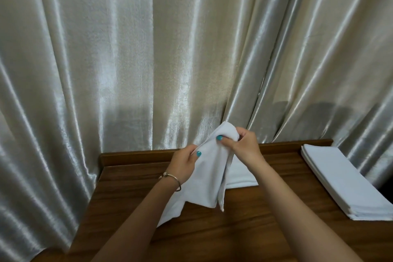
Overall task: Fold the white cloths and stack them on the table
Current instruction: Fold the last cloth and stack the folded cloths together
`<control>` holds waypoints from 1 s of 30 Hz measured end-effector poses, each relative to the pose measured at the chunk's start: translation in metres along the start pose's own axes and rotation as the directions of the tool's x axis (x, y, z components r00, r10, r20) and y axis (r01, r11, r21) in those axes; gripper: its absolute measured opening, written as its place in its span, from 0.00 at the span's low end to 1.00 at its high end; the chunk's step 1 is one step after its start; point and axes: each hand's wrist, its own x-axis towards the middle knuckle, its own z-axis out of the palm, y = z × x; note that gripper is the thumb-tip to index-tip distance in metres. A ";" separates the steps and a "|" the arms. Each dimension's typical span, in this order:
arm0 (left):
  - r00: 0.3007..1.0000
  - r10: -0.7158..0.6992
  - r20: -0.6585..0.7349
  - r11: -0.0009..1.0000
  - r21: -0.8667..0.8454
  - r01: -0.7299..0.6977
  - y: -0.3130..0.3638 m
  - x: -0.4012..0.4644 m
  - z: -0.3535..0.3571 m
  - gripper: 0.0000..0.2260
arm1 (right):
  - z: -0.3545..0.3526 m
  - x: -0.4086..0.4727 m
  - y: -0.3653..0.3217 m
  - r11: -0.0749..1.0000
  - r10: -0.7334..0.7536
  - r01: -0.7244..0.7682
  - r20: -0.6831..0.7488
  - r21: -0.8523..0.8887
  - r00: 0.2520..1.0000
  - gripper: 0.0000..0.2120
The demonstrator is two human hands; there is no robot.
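A white cloth hangs crumpled above the wooden table, held up by both hands. My left hand pinches its left upper edge, and a thin bracelet circles that wrist. My right hand grips the bunched top corner a little higher and to the right. The cloth's lower end drapes down to the tabletop near my left forearm. Behind it lies another white cloth flat on the table, partly hidden. A neat stack of folded white cloths rests at the table's right edge.
Shiny silver-beige curtains hang right behind the table and wrap around its left and right sides. The table has a low raised lip along its back edge.
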 end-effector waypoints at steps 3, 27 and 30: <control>0.994 0.060 0.095 0.987 0.145 -0.073 0.006 0.003 0.008 0.08 | 0.000 -0.008 0.003 0.829 -0.232 0.197 -0.001 -0.524 0.973 0.37; 0.993 0.120 0.013 0.946 0.301 -0.118 -0.010 0.032 0.005 0.09 | -0.026 0.015 0.009 0.870 -0.228 0.200 -0.008 -0.450 0.974 0.07; 0.996 0.093 0.007 0.931 0.355 -0.090 -0.017 0.035 -0.003 0.10 | -0.034 0.019 0.005 0.842 -0.241 0.190 -0.037 -0.506 0.970 0.07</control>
